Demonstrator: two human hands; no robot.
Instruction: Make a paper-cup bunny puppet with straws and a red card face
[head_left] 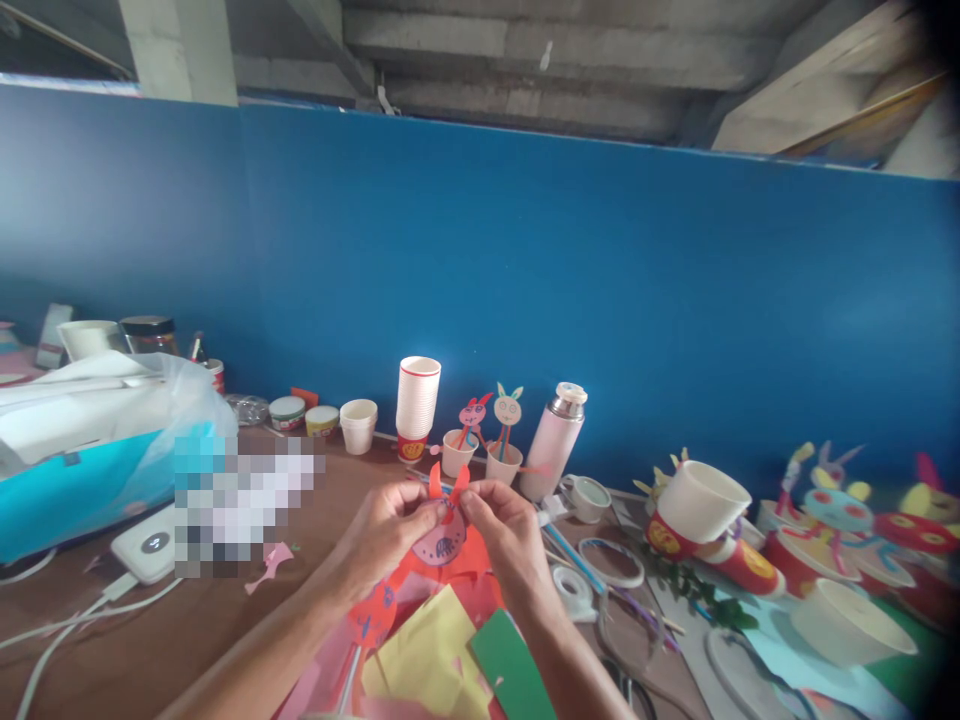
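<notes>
Between my two hands is a pink paper animal face [437, 548] with drawn features and two red-orange paper ears [436, 482] standing up from its top. My left hand [394, 515] pinches the face at its left upper edge with thumb and forefinger. On the other side, my right hand [501, 515] pinches the face near the base of the right ear. Below them lie sheets of red, yellow paper [427, 655] and green paper [511, 665]. An orange paper face on a stick [373, 610] rests beside my left forearm.
Along the blue wall stand stacked paper cups [418, 400], two finished-looking paper animals in cups [459, 455] and a pink thermos [553, 445]. Right of my hands lie a tape roll [574, 592] and more cup animals [838, 510]. A white power bank [146, 545] with cables sits left.
</notes>
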